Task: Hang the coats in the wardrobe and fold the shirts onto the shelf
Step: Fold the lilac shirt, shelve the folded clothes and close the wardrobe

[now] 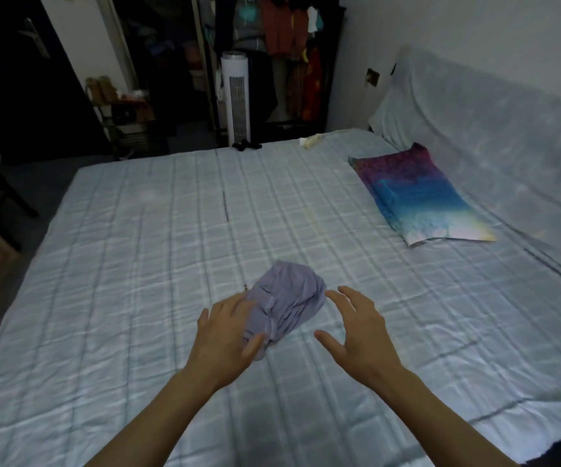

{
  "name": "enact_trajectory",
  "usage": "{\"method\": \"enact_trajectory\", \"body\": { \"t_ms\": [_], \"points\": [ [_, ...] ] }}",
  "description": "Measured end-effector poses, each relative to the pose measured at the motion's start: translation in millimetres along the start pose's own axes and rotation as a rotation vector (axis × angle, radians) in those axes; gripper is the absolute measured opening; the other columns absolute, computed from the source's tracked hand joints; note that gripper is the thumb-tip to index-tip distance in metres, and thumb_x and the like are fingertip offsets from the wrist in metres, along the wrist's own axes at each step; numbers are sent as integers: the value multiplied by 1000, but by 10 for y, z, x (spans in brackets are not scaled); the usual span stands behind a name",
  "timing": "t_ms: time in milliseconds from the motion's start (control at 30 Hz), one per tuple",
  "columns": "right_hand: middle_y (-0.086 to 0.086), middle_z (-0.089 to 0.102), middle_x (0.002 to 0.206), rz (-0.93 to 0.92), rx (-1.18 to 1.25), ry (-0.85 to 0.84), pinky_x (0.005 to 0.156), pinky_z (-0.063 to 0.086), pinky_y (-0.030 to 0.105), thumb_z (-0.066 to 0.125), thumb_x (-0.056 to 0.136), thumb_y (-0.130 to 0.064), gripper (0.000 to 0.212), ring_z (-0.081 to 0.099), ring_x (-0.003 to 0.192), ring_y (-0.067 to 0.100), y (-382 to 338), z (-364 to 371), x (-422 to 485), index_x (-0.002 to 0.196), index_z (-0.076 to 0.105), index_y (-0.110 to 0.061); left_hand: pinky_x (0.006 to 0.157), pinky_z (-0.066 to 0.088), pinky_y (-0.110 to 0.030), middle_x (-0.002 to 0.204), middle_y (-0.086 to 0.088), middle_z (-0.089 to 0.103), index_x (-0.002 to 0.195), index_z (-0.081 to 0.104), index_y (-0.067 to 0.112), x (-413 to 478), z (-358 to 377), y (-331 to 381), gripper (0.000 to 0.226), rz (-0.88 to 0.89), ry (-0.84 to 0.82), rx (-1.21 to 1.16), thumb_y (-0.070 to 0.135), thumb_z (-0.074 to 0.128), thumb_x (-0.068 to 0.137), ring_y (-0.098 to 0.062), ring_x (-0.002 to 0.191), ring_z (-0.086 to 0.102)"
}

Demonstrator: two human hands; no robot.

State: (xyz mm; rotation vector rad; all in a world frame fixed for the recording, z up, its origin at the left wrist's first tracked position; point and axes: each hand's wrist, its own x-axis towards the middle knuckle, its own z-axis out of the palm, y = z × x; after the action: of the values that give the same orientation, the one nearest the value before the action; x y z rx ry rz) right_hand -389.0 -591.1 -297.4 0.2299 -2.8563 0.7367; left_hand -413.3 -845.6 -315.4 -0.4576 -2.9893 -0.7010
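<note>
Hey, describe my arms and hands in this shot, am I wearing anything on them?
Nothing worn shows. The left hand and right hand are bare: no gloves, rings, watch or bracelet visible. The left forearm and right forearm are also uncovered down to the picture's lower edge, with no sleeve or cuff in view.

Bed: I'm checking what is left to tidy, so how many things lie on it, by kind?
shirt, crumpled: 1
pillow: 1
small pale thing at the far edge, too small to name: 1
Total on the bed: 3
</note>
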Motion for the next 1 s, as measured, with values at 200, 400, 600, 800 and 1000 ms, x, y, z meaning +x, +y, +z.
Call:
{"method": "enact_trajectory", "body": {
  "t_ms": [200, 400, 600, 800, 1000],
  "points": [
    [19, 57, 132, -103, 46, -126, 99, 44, 46, 83, 75, -32, 65, 56, 120, 38, 632, 253, 631, 129, 60, -5, 102, 40, -43, 139, -4, 54, 134, 57, 17, 312, 311, 118, 59, -196, 37, -22, 51, 57, 86, -28, 123, 53],
    [16, 48, 142, -131, 106, -246, 109, 37, 46, 76, 82, -33, 66, 45, 133, 33, 812, 716, 1070, 138, 52, -7, 100, 39, -43, 139, -1, 53, 133, 56, 20, 532, 568, 5, 57, -294, 46, -25, 51, 56, 85, -25, 123, 52],
    [18, 55, 134, -102, 170, -347, 107, 39, 41, 77, 82, -22, 65, 53, 122, 34, 923, 1322, 1404, 137, 50, -1, 101, 39, -40, 140, 0, 51, 135, 54, 21, 818, 940, -515, 53, -347, 23, -76, 44, 66, 88, -22, 124, 50],
    [11, 40, 148, -26, 155, -470, 117, 24, 31, 67, 90, -27, 67, 37, 139, 26, 964, 1865, 1794, 146, 35, -8, 96, 41, -34, 129, 8, 52, 133, 53, 23, 1064, 1409, -978, 47, -366, -90, -115, 46, 58, 92, -15, 114, 52],
    [7, 44, 145, 71, 123, -543, 115, 26, 34, 58, 95, -33, 58, 39, 136, 24, 1072, 2691, 2288, 145, 38, -12, 101, 40, -36, 137, 6, 50, 138, 47, 23, 1560, 1871, -1538, 51, -430, -152, -155, 42, 58, 92, -18, 122, 50]
  ]
}}
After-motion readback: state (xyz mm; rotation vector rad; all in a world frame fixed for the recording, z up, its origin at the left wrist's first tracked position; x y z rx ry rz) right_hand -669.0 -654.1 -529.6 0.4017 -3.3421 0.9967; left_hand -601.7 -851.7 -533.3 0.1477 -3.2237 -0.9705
